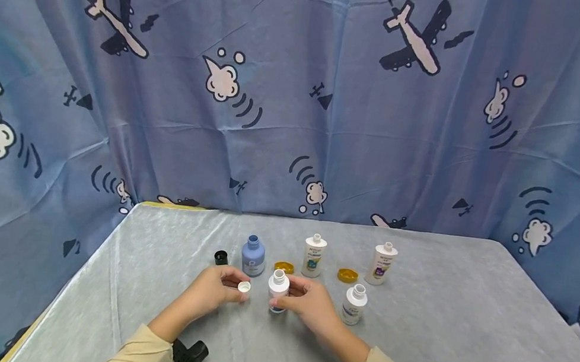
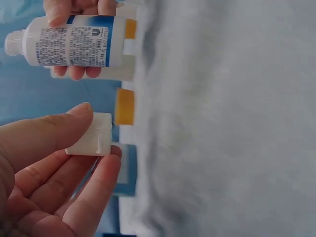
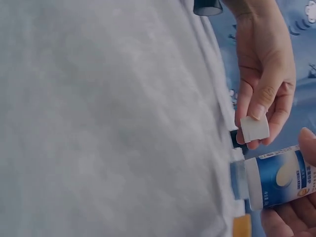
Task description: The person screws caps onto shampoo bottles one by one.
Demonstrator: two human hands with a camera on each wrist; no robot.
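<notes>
Here, cap (image 2: 97, 136) between left fingers (image 2: 95, 195), gripped bottle (image 2: 74, 44) alongside

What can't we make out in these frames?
Head: label of the held bottle, partly covered by the right hand.
Head: fine print on the tall white bottles, too small.
Left wrist: part of the blue bottle, behind the left hand.
Right wrist: neck of the held bottle, cut off by right edge.

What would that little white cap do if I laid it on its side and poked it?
The white cap in the left hand would probably roll, since its rim is round. It looks light, being small and hollow. It's likely stiff too: no dent shows where it's pinched.
</notes>
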